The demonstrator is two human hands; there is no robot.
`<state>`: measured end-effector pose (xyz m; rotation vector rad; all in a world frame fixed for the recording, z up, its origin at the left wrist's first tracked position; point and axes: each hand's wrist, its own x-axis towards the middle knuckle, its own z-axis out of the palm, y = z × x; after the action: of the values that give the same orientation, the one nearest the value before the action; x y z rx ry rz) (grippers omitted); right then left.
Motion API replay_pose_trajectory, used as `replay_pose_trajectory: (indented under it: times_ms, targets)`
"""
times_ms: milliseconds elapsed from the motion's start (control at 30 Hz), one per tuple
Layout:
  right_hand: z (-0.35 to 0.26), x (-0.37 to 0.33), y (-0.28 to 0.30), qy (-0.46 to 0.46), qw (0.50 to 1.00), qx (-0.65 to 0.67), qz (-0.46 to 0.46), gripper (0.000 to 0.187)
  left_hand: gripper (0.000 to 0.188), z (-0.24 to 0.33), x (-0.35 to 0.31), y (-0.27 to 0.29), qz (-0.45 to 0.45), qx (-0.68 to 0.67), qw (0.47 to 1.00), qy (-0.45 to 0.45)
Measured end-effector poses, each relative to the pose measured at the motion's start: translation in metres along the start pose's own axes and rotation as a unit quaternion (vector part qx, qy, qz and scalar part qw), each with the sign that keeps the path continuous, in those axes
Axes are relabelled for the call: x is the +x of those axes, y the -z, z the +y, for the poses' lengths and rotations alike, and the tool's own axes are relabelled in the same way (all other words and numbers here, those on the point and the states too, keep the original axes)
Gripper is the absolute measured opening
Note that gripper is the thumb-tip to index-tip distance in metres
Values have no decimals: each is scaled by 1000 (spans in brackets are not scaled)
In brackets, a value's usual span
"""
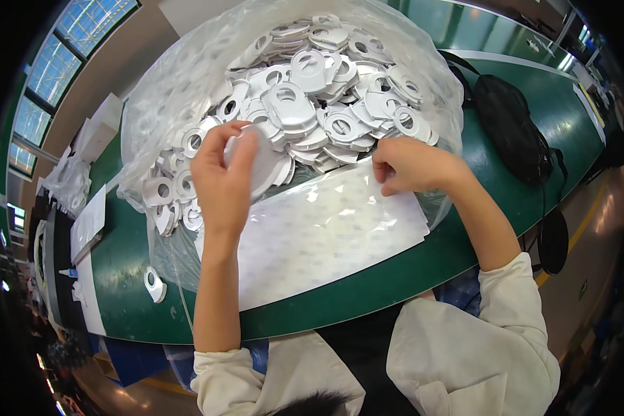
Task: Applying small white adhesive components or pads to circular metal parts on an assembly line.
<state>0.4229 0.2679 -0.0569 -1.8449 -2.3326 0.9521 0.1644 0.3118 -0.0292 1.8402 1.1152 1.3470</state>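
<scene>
"Is there any lettering to be read here?"

"None. Faint, pale marks repeat across the glossy white sheets [326,232], too washed out to make out as letters or figures."

"And the small green floor marking [583,289] at the right?"

"Too small and dim to read."

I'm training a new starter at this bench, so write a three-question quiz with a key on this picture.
1. True or false: the elongated black fabric bag lies left of the heaped flat white pieces with round holes.

2. The right hand has its fingers at the edge of: A, the bag; B, the flat, glossy white sheets; C, the white box at far left.

3. Fill in: the left hand holds a flat rounded piece coloured ____.

Key: 1, false (it lies right); 2, B; 3, white.
</scene>
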Motion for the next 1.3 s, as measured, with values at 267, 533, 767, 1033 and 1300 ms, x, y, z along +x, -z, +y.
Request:
replay_pose_trajectory:
  times_ms: [267, 533, 767, 1033, 1300]
  targets:
    - [-8, -7, -8, 20, 993, -36, 108, 33, 27, -8, -45, -16, -206, -527, 743, 357]
    - [-6, -3, -1, 0, 996, -33, 82, 35, 53, -20, -61, -45, -228, -467, 754, 402]
    - [-8, -6, 1, -14, 999, -21, 36, 34, 30, -44, -70, -56, -217, -585, 672, 399]
    - [-4, -11, -9, 21, 991, -21, 133, 34, 37, -38, -66, -52, -243, -713, 563, 339]
    - [-4, -10, -3, 18, 995, -18, 98, 35, 51, -36, -66, -56, -201, -604, 656, 406]
